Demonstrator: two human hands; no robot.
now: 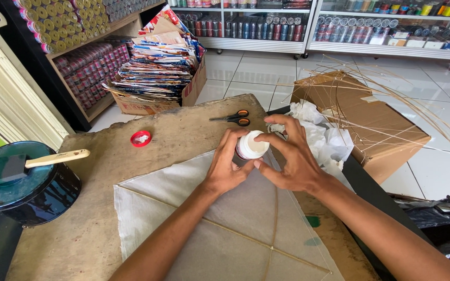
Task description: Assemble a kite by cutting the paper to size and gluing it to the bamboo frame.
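My left hand (226, 167) and my right hand (290, 154) both grip a small white bottle (251, 145) with a dark band, held over the top corner of a white paper kite (225, 218) with thin bamboo spars. The left hand wraps the bottle's side; the right hand's fingers curl over its top and far side. The kite lies flat on a brown worn table (100, 208). A red cap (141, 138) lies on the table to the left of the hands.
Scissors with orange-black handles (234, 118) lie beyond the hands. A round dark tin (22, 192) with a wooden-handled tool on it stands at left. Crumpled white paper (329, 140), a cardboard box (360, 119) with bamboo sticks, a box of stacked papers (157, 67), shelves behind.
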